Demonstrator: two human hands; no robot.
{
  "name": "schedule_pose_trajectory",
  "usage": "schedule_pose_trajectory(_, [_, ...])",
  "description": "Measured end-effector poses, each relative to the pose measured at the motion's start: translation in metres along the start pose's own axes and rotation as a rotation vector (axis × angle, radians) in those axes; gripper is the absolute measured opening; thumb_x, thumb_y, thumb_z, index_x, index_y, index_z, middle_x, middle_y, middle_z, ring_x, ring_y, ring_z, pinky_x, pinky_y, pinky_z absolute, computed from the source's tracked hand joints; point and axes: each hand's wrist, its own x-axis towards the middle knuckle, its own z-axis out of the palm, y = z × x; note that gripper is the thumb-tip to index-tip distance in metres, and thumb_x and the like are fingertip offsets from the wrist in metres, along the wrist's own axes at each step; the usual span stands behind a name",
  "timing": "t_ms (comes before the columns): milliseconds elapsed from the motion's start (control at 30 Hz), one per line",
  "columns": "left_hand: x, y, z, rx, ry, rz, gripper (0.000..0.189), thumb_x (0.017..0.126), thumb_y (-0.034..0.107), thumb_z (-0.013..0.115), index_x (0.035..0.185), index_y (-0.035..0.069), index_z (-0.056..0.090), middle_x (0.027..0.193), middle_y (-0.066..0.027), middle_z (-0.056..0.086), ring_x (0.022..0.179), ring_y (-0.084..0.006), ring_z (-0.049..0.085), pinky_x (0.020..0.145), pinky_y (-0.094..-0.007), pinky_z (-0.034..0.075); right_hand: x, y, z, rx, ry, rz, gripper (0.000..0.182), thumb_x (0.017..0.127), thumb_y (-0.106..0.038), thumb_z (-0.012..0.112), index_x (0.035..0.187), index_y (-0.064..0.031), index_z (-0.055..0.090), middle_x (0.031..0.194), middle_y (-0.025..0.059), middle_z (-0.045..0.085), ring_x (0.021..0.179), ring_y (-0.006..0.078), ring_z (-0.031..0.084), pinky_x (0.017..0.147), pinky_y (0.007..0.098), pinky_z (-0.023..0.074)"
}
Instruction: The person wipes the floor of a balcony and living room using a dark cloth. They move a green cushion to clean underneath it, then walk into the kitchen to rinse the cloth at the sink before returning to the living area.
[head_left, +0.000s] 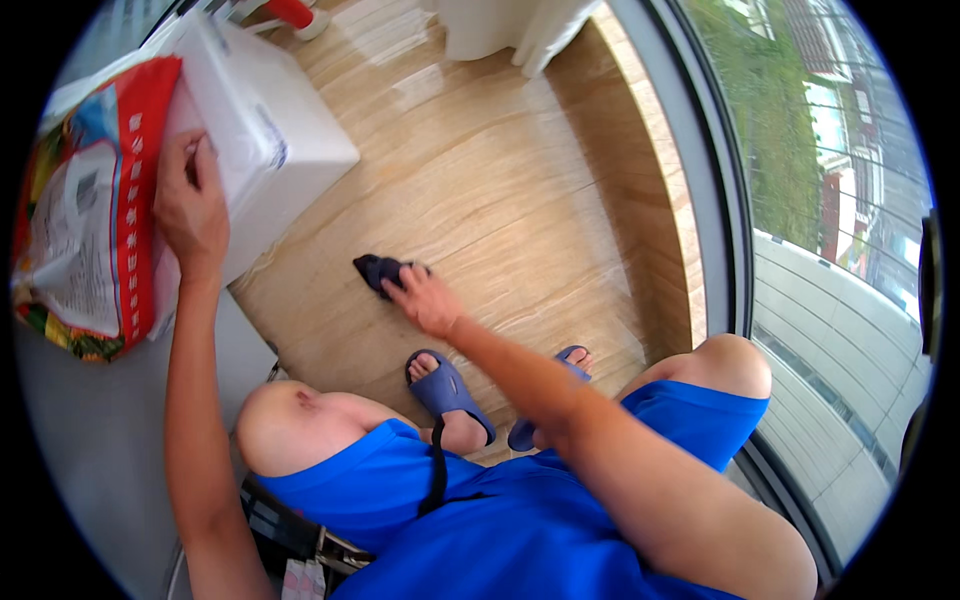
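Note:
My right hand (426, 301) reaches down to the tiled floor, its fingers on a bunched dark cloth (380, 274). Part of the cloth is hidden under the fingers, and one pointed end sticks out to the left. My left hand (193, 202) rests against a white foam box (300, 135), fingers curled in towards the thumb, with nothing visible in them. Right beside that hand, a printed plastic bag (82, 202) with a red band leans over the box and bears writing.
A grey surface (97, 427) lies under my left forearm. The window frame (720, 165) and a low stone ledge (679, 195) curve along the right. White fabric (487, 30) hangs at the top, near a red and white object (296, 15). My slippered feet (446, 386) stand below the cloth.

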Motion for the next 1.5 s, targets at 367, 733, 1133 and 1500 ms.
schedule_pose_trajectory(367, [0.001,0.006,0.004,-0.002,0.113,0.084,0.009,0.093,0.011,0.061,0.101,0.007,0.063,0.088,-0.0105,0.064,0.076,-0.0263,0.065,0.068,-0.0341,0.052,0.077,-0.031,0.015,-0.146,-0.136,-0.188,0.035,0.089,-0.020,0.052,0.122,-0.0158,0.064,0.109,0.0114,0.052,0.107,0.0299,0.047,0.084,0.0427,0.0420])
schedule_pose_trajectory(733, [-0.002,0.009,0.002,-0.026,0.136,0.011,0.010,0.092,0.014,0.062,0.101,0.009,0.064,0.083,-0.0091,0.066,0.074,-0.0251,0.066,0.067,-0.0360,0.052,0.015,0.060,-0.050,-0.212,-0.542,-0.835,0.027,0.091,-0.029,0.052,0.109,-0.0179,0.068,0.114,0.0095,0.053,0.111,0.0269,0.047,0.080,0.0418,0.0434])
schedule_pose_trajectory(1133, [0.001,0.004,-0.013,-0.015,0.194,0.124,0.006,0.088,0.010,0.061,0.089,0.006,0.057,0.081,-0.0135,0.057,0.080,-0.0337,0.060,0.070,-0.0439,0.048,0.058,0.066,-0.061,-0.043,-0.318,-0.239,0.033,0.086,-0.016,0.064,0.119,-0.0142,0.064,0.107,0.0193,0.055,0.103,0.0384,0.054,0.083,0.0437,0.0532])
schedule_pose_trajectory(1500, [-0.026,0.004,-0.017,-0.097,0.327,0.234,0.019,0.084,0.004,0.069,0.102,0.008,0.063,0.084,-0.0068,0.062,0.066,-0.0247,0.059,0.061,-0.0328,0.049,0.082,0.060,-0.108,0.029,-0.366,-0.076,0.054,0.087,-0.022,0.068,0.136,-0.0133,0.048,0.128,0.0271,0.047,0.117,0.0458,0.049,0.094,0.0512,0.0476])
